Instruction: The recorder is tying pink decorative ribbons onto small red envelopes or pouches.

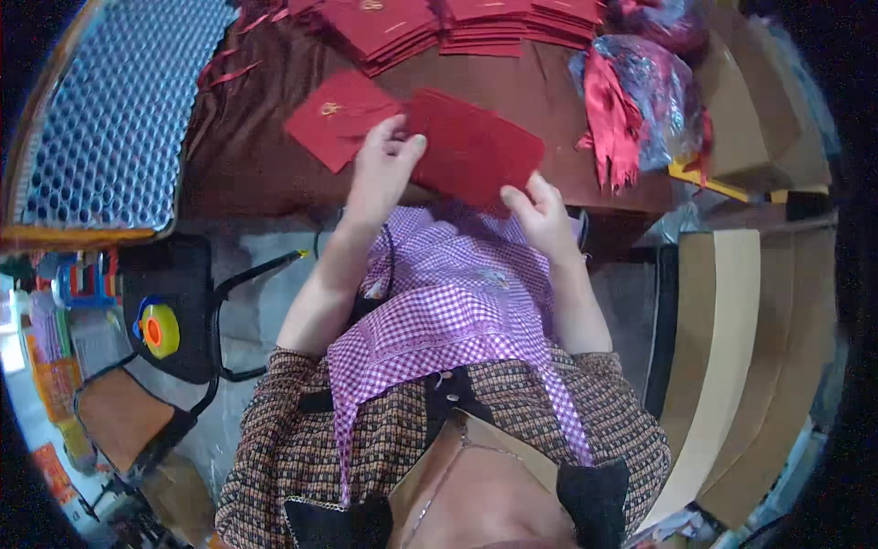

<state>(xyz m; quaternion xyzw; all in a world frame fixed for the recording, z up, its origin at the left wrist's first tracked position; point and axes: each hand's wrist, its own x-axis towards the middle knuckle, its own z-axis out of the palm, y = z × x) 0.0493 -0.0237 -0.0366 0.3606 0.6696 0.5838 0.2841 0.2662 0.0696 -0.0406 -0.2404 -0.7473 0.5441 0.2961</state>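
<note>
A dark red card or folder, slightly blurred and perhaps several layers thick, is held tilted over the near edge of the table. My right hand pinches its lower right corner between thumb and fingers. At its left edge, my left hand is closed, with the thumb against that edge. Just beyond my left hand, a brighter red card with a small gold emblem and a ribbon lies on the brown cloth. What lies under the held card is hidden.
Stacks of red cards line the far side of the brown-covered table. Red ribbons lie by clear plastic bags on the right. A blue honeycomb-patterned panel is at left. A chair and cardboard boxes flank me.
</note>
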